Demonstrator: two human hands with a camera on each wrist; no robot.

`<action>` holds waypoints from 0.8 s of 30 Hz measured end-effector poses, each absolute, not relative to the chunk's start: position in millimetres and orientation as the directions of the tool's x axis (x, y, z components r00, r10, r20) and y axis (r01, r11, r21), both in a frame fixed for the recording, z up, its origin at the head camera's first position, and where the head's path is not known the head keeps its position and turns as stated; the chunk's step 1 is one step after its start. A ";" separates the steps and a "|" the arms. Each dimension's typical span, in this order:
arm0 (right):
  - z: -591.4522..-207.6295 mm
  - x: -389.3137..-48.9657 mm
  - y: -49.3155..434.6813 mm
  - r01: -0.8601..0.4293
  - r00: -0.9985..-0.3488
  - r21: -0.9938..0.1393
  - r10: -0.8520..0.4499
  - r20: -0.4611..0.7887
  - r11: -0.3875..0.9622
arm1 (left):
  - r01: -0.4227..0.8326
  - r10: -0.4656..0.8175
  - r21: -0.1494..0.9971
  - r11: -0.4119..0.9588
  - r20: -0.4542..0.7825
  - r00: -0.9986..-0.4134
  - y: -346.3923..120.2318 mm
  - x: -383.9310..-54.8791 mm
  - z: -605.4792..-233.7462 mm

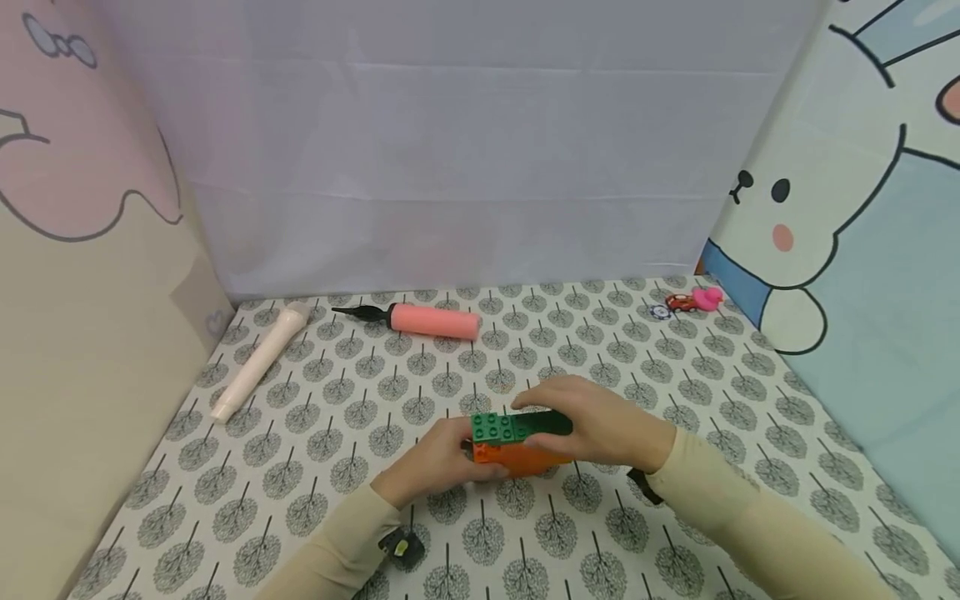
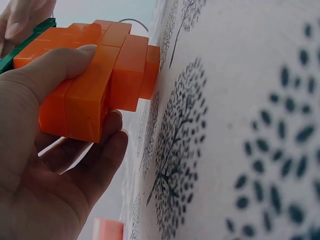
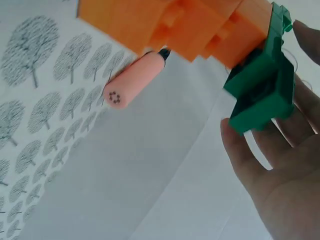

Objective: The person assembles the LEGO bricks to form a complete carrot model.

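Observation:
Between the two hands is a build of orange toy bricks (image 1: 528,460) topped with green toy bricks (image 1: 491,427). My left hand (image 1: 438,457) grips its left side; in the left wrist view the thumb lies across the orange bricks (image 2: 132,72) and the other fingers curl beneath. The stepped lower end of the build is close to the patterned cloth; contact is unclear. My right hand (image 1: 603,422) holds the green bricks at the right end. The right wrist view has its fingers curved round the green bricks (image 3: 267,95), partly hidden behind them.
A pink hand pump (image 1: 435,322) with a black nozzle lies at the back. Left of it is a pale microphone-shaped object (image 1: 258,363). At the back right sit a pink duck (image 1: 707,298), a red toy car (image 1: 681,302) and a small blue-and-white disc (image 1: 660,312).

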State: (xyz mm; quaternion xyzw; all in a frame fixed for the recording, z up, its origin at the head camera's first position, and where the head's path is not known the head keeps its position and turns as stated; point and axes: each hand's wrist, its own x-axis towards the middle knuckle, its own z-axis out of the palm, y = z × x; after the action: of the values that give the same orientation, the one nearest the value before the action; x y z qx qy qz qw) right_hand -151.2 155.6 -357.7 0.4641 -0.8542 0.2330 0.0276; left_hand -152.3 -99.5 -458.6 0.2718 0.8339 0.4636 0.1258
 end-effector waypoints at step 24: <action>-425.1 -147.6 208.8 -0.527 -0.766 -0.651 -0.637 0.085 0.547 | 0.291 0.562 0.850 0.439 -0.007 -0.827 -101.9 -148.4 -451.3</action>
State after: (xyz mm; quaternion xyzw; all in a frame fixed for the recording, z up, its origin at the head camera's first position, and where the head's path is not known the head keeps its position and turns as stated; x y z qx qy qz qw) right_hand -147.6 208.8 -425.1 0.3322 -0.8756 0.3411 -0.0809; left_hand -148.4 -101.9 -451.3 0.2553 0.8356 0.4640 0.1462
